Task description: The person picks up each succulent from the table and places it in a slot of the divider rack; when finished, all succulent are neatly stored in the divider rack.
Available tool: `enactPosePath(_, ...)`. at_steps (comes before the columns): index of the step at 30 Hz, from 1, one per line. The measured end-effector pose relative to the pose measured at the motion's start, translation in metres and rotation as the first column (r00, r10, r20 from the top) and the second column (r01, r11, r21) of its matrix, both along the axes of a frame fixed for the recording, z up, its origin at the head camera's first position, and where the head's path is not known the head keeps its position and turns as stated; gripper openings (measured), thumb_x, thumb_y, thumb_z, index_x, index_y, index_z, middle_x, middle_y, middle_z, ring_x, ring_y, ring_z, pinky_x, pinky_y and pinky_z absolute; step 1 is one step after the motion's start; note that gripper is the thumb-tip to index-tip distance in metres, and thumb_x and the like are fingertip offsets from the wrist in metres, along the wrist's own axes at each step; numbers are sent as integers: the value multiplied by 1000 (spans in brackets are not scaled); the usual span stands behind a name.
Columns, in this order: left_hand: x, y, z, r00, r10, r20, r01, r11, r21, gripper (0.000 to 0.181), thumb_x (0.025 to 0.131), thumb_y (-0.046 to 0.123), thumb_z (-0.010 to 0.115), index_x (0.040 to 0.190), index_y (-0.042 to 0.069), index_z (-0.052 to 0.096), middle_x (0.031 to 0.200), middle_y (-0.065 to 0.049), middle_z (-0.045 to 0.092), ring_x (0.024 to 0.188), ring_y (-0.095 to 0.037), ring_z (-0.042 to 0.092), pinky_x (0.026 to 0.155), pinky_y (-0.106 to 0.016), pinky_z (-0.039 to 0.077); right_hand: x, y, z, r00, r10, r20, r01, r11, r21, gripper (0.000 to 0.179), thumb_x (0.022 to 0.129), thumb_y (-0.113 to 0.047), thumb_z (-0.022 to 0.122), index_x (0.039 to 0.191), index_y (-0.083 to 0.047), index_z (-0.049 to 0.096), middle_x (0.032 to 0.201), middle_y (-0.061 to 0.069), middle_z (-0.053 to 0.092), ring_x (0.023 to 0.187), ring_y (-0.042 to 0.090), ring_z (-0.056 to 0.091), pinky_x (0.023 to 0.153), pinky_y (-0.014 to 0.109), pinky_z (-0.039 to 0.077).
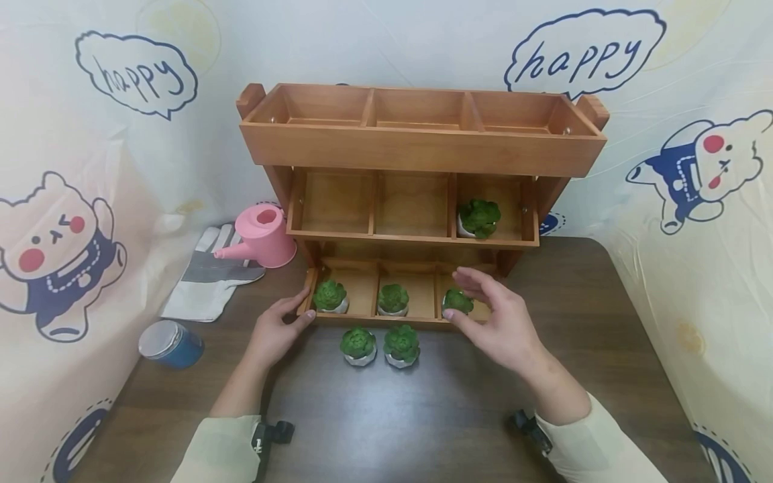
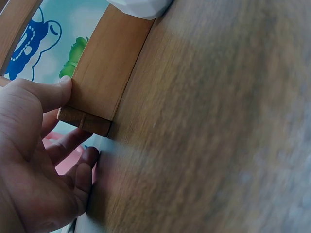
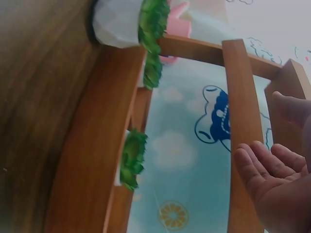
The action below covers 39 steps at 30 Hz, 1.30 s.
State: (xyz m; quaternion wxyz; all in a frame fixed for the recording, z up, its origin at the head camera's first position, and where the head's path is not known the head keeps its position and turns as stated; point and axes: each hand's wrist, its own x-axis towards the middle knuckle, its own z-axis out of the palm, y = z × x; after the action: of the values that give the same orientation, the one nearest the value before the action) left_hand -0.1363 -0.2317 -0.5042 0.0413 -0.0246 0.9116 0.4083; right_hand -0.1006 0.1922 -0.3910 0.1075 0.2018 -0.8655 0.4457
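Note:
A three-tier wooden planter shelf [image 1: 423, 149] stands at the back of the table. My left hand [image 1: 276, 333] grips the left front corner of its bottom tier; in the left wrist view the thumb lies on the front board [image 2: 104, 73], with fingers round the end. My right hand [image 1: 504, 322] hovers over the bottom tier's right end, fingers spread and holding nothing. Below it, partly hidden, a potted succulent [image 1: 457, 301] sits in the right compartment. Other succulents fill the left [image 1: 331, 296] and middle [image 1: 393, 300] compartments. One more plant [image 1: 479, 219] sits in the middle tier's right compartment.
Two potted succulents, a left one [image 1: 358, 346] and a right one [image 1: 401, 346], stand on the table before the shelf. To the left are a pink watering can [image 1: 266, 238], grey-and-white gloves [image 1: 208, 278] and a blue lidded jar [image 1: 172, 343]. A printed cloth [image 1: 374, 40] hangs behind.

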Motion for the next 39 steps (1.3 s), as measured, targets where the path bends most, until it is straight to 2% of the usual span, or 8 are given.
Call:
enactPosePath(10,1,0,1,1000,-3,9,3,1000,9,65,97,57,67,155,32,51,152,-16,52,139,-41,49,112,-68,36,6,-10,-18,998,28,59,-32,998,62,67,85,-24,88,144,-16,57,136,3,67,121,22,66,99,48,56)
enactPosePath(19,1,0,1,1000,-3,15,3,1000,8,65,96,57,67,154,32,51,153,-16,51,140,-41,48,113,-68,35,8,-20,-31,990,69,122,-78,994,70,70,85,-25,89,145,-16,55,136,3,67,119,28,68,99,45,56)
enactPosePath(26,1,0,1,1000,-1,21,1,1000,8,66,96,57,67,155,32,51,153,-16,52,139,-41,49,112,-68,36,10,-27,-43,983,90,160,-107,989,98,70,85,-32,88,145,-15,56,138,1,66,121,22,66,101,41,55)
enactPosePath(31,0,0,1,1000,-1,19,1,1000,2,66,96,57,67,155,32,51,153,-16,51,139,-41,48,112,-68,36,10,-31,-51,974,119,193,-139,986,96,72,85,-34,88,145,-13,55,137,3,66,117,26,68,100,39,56)
enactPosePath(39,0,0,2,1000,1,25,-1,1000,5,66,96,59,66,155,33,50,154,-16,51,140,-42,47,112,-69,35,10,-37,-61,954,149,260,-190,971,143,79,82,-35,90,148,-11,53,141,5,64,122,24,65,104,41,53)
